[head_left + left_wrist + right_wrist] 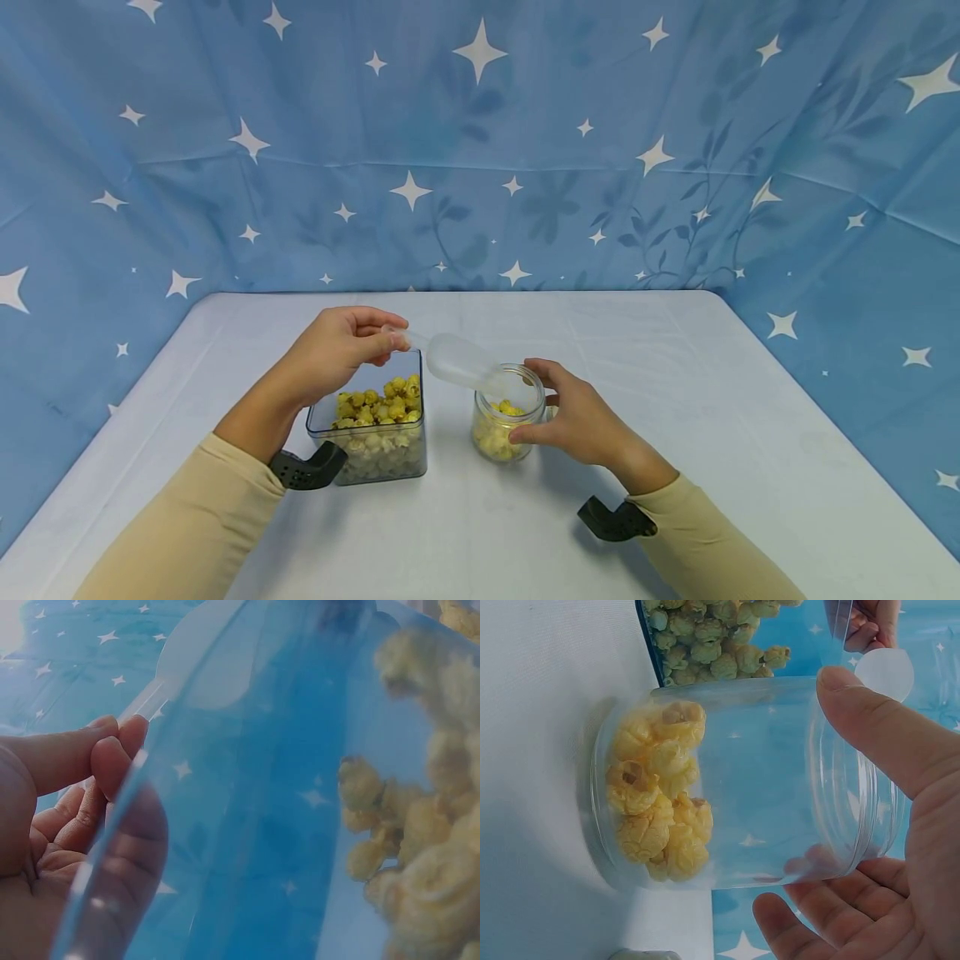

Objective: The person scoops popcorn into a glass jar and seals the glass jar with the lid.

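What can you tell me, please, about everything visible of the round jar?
The jar is clear and colourless, apparently plastic or glass, with smooth walls, a ridged neck and an open, lidless mouth. Yellow popcorn lies in its lower part. It stands upright on the white tabletop, to the right of the square container in the head view. The right hand holds its upper part; the translucent scoop reaches its mouth, though contact is unclear.

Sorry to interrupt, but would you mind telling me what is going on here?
A person's left hand pinches a translucent scoop, its wide end near the mouth of a clear jar. The right hand grips the jar, which stands upright on the table with some popcorn at the bottom. A clear box nearby holds more popcorn.
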A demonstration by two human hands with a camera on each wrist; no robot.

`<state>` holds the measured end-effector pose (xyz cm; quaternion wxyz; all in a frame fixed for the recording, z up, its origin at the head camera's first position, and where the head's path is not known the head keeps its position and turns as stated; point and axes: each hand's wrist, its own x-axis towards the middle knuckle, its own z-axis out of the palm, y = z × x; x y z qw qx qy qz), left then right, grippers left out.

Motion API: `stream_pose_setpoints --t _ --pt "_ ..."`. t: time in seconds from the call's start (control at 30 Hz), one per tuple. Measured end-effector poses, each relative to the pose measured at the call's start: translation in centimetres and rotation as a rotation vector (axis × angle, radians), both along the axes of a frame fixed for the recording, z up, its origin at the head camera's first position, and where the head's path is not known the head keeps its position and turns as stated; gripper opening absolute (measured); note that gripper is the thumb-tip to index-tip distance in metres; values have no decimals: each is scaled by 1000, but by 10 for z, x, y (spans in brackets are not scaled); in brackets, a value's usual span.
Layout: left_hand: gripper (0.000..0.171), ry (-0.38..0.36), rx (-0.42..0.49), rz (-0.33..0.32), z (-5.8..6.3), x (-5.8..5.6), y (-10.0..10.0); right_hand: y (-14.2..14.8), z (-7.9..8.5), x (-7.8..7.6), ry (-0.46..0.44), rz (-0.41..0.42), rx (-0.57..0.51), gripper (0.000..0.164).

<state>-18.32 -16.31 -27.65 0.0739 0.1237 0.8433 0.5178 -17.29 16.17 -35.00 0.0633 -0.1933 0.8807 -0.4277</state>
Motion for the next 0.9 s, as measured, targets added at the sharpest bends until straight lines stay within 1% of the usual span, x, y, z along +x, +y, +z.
stream_pose_setpoints --t 0.2,0.37,0.5,0.63,0.73,0.8,0.9 --pt "36 -13 -16 9 0 0 -3 0 0 -1 -7 2 0 94" --pt "39 -13 -20 10 1 4 -11 0 -2 -1 9 16 10 95" --pt "39 4 -13 13 2 9 -22 1 3 -1 81 52 10 98" --pt "39 39 -20 18 6 14 -35 1 14 -3 177 64 14 99" --pt "39 60 -33 25 9 18 -46 -2 23 -5 229 66 21 98" --pt "39 71 -45 30 10 19 -54 -4 27 -6 247 73 23 99" --pt "40 88 -59 45 10 22 -68 -9 34 -8 251 91 20 99"
